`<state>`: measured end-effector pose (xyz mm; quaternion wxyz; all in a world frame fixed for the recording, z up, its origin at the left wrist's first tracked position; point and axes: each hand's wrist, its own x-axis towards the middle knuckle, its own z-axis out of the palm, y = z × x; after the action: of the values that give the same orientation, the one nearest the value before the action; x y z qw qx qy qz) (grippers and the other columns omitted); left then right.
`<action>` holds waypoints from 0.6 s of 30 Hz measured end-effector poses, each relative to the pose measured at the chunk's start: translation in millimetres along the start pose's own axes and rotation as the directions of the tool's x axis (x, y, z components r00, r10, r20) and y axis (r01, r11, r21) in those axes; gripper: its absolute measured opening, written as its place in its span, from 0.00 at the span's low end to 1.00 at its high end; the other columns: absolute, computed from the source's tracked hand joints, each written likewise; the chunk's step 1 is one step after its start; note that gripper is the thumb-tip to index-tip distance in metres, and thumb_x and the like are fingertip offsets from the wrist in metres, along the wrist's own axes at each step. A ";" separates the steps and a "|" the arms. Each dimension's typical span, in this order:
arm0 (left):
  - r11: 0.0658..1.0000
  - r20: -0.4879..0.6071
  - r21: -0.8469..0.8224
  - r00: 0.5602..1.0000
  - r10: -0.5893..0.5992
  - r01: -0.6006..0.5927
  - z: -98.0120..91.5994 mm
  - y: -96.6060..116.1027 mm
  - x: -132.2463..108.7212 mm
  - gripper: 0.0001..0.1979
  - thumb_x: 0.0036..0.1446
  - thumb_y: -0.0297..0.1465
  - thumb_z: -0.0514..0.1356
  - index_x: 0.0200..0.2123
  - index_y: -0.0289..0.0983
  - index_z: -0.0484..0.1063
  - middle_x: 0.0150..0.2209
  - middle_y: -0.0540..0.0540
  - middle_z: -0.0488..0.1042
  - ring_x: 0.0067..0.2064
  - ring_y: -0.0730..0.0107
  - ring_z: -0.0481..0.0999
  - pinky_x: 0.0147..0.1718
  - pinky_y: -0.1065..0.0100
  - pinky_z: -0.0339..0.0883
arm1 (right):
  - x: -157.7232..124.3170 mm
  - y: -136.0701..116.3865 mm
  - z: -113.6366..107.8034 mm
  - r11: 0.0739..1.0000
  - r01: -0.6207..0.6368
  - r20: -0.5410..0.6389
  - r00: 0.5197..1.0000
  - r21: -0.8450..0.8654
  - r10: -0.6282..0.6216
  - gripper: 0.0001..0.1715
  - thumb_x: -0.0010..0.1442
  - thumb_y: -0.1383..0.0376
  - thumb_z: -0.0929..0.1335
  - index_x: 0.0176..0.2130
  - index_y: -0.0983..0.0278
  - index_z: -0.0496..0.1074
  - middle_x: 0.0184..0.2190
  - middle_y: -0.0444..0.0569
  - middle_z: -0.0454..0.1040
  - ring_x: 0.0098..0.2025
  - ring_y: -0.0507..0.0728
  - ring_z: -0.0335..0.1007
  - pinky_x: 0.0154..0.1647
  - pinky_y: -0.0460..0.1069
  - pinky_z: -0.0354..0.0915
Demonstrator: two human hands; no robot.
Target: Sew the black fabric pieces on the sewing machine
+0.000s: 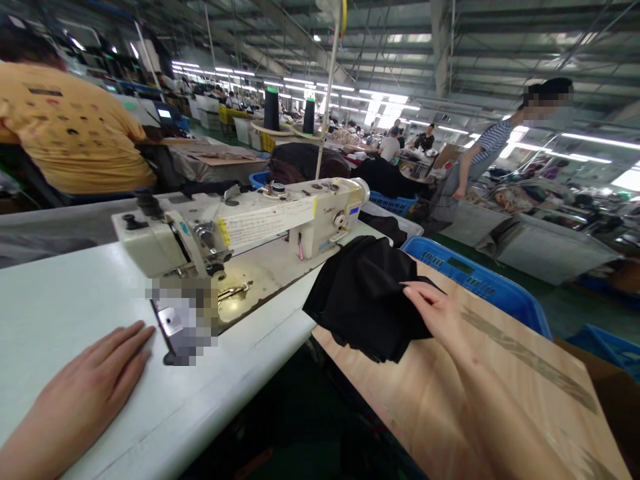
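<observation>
My left hand (103, 373) lies flat on the white sewing table (45, 300), fingers stretched out and holding nothing. Its fingertips come close to the needle end of an industrial sewing machine (270, 217), where part of the picture is blurred into blocks. On the right, a stack of black fabric pieces (360, 287) rests across the table's edge and a wooden board (400, 387). The thumb and fingers of my right hand (435, 310) pinch the right edge of the black fabric. How many layers they grip is hidden.
A blue plastic crate (480, 280) stands behind the wooden board. Dark cones of thread (271, 110) stand beyond the machine, near a thin upright pole (327, 93). A person in a yellow shirt (70, 130) is at the left; another in stripes (493, 143) is at the right.
</observation>
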<state>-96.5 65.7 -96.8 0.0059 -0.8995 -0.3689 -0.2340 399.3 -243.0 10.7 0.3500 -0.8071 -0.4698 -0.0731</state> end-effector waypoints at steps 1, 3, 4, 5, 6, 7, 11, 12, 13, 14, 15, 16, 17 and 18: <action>1.000 -0.009 0.005 1.000 -0.028 0.028 -4.7 8.0 1.8 0.18 0.65 0.41 0.49 0.56 0.46 0.65 0.57 0.52 0.73 0.59 0.49 0.71 0.60 0.43 0.65 | 2.1 -4.2 -0.4 1.000 -0.013 -0.046 0.999 0.027 0.014 0.22 0.69 0.51 0.61 0.41 0.60 0.80 0.46 0.52 0.79 0.50 0.63 0.76 0.51 0.57 0.71; 0.998 -0.028 0.002 0.998 -0.060 0.060 -15.6 32.6 6.0 0.17 0.65 0.41 0.49 0.52 0.44 0.68 0.55 0.49 0.74 0.56 0.48 0.74 0.57 0.42 0.68 | 2.7 -15.5 -0.4 0.994 -0.003 0.008 1.000 0.108 0.002 0.22 0.67 0.50 0.64 0.37 0.60 0.80 0.43 0.52 0.79 0.47 0.62 0.76 0.48 0.55 0.72; 0.999 -0.033 -0.019 0.998 -0.047 0.047 -20.9 48.7 8.3 0.16 0.65 0.41 0.50 0.51 0.44 0.70 0.54 0.47 0.75 0.55 0.49 0.75 0.55 0.43 0.70 | 1.6 -21.6 0.4 0.986 0.009 0.135 0.990 0.164 -0.031 0.20 0.66 0.51 0.66 0.36 0.60 0.80 0.42 0.52 0.79 0.44 0.61 0.77 0.45 0.53 0.72; 0.998 -0.025 -0.059 1.000 -0.014 0.013 -25.2 66.8 10.8 0.16 0.65 0.42 0.51 0.50 0.44 0.71 0.53 0.46 0.76 0.53 0.50 0.77 0.54 0.45 0.71 | -0.1 -27.7 2.0 0.974 0.004 0.307 0.949 0.224 -0.074 0.17 0.63 0.51 0.69 0.36 0.60 0.81 0.41 0.51 0.79 0.40 0.59 0.77 0.41 0.52 0.72; 0.992 -0.020 -0.120 0.999 0.035 -0.037 -28.4 86.5 13.5 0.16 0.65 0.42 0.52 0.49 0.44 0.72 0.51 0.46 0.77 0.50 0.53 0.78 0.53 0.48 0.73 | -1.7 -33.2 4.3 0.962 -0.021 0.473 0.873 0.271 -0.114 0.16 0.61 0.52 0.71 0.37 0.60 0.81 0.39 0.50 0.79 0.37 0.57 0.77 0.37 0.50 0.72; 0.976 -0.003 -0.196 0.996 0.091 -0.090 -30.1 106.9 16.8 0.15 0.65 0.42 0.53 0.48 0.44 0.74 0.49 0.46 0.79 0.48 0.56 0.79 0.51 0.53 0.74 | -2.8 -38.1 7.4 0.956 -0.052 0.589 0.797 0.289 -0.135 0.15 0.60 0.52 0.72 0.39 0.60 0.81 0.38 0.49 0.79 0.34 0.56 0.76 0.34 0.49 0.71; 0.891 0.023 -0.407 0.973 0.231 -0.202 -24.5 184.4 37.0 0.15 0.67 0.37 0.52 0.43 0.41 0.78 0.41 0.45 0.81 0.42 0.64 0.81 0.43 0.65 0.77 | 1.9 -53.5 27.4 0.982 0.022 0.496 0.861 0.185 -0.112 0.14 0.66 0.57 0.68 0.40 0.62 0.79 0.34 0.47 0.78 0.32 0.54 0.74 0.33 0.48 0.68; 0.876 0.024 -0.428 0.966 0.257 -0.222 -20.7 200.2 43.6 0.15 0.67 0.35 0.51 0.43 0.39 0.78 0.40 0.44 0.81 0.41 0.64 0.81 0.42 0.66 0.77 | 4.1 -57.2 34.2 0.985 0.075 0.451 0.881 0.156 -0.139 0.12 0.66 0.59 0.67 0.39 0.62 0.78 0.35 0.47 0.77 0.33 0.53 0.73 0.34 0.48 0.68; 0.865 0.029 -0.440 0.959 0.282 -0.241 -16.1 214.0 50.2 0.16 0.68 0.33 0.51 0.42 0.38 0.78 0.39 0.43 0.81 0.41 0.64 0.80 0.41 0.66 0.76 | 5.8 -61.0 41.8 0.983 0.123 0.440 0.882 0.137 -0.171 0.09 0.65 0.62 0.68 0.38 0.62 0.78 0.35 0.47 0.77 0.34 0.53 0.73 0.36 0.47 0.68; 0.858 0.027 -0.442 0.952 0.306 -0.263 -10.9 225.7 56.7 0.16 0.68 0.31 0.50 0.43 0.38 0.78 0.40 0.42 0.81 0.41 0.64 0.80 0.42 0.65 0.76 | 6.7 -64.8 50.0 0.979 0.158 0.450 0.871 0.126 -0.198 0.06 0.63 0.64 0.70 0.37 0.62 0.77 0.36 0.47 0.76 0.35 0.54 0.73 0.38 0.48 0.68; 0.853 0.025 -0.432 0.942 0.335 -0.292 -5.1 235.7 62.7 0.16 0.68 0.29 0.50 0.44 0.37 0.78 0.42 0.42 0.81 0.43 0.63 0.80 0.44 0.64 0.76 | 6.6 -68.5 58.6 0.977 0.178 0.466 0.859 0.118 -0.213 0.03 0.60 0.66 0.71 0.36 0.62 0.77 0.36 0.47 0.76 0.38 0.55 0.74 0.41 0.48 0.68; 0.852 0.024 -0.409 0.929 0.368 -0.327 1.1 244.2 68.0 0.15 0.67 0.27 0.50 0.46 0.36 0.78 0.45 0.41 0.80 0.46 0.62 0.79 0.47 0.62 0.76 | 5.7 -71.8 67.5 0.977 0.186 0.472 0.855 0.109 -0.215 0.02 0.58 0.69 0.71 0.34 0.63 0.77 0.37 0.49 0.76 0.40 0.57 0.74 0.44 0.50 0.67; 0.852 0.024 -0.374 0.915 0.403 -0.366 7.5 251.3 72.4 0.15 0.66 0.26 0.51 0.48 0.36 0.77 0.50 0.41 0.79 0.51 0.60 0.77 0.51 0.59 0.74 | 4.2 -74.6 76.2 0.978 0.187 0.470 0.858 0.092 -0.208 0.04 0.57 0.72 0.70 0.32 0.64 0.76 0.36 0.50 0.76 0.42 0.59 0.73 0.46 0.51 0.67; 0.853 0.030 -0.333 0.900 0.435 -0.401 13.9 257.5 76.0 0.16 0.65 0.25 0.52 0.52 0.36 0.75 0.54 0.41 0.77 0.55 0.57 0.75 0.54 0.56 0.72 | 2.6 -76.7 84.5 0.981 0.179 0.460 0.867 0.073 -0.193 0.06 0.56 0.74 0.69 0.30 0.65 0.75 0.35 0.52 0.75 0.42 0.60 0.73 0.47 0.52 0.66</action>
<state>128.0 -68.9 -35.2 -0.1079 -0.9580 -0.1216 -0.2362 320.8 -163.6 -13.0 0.2298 -0.7470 -0.6165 0.0957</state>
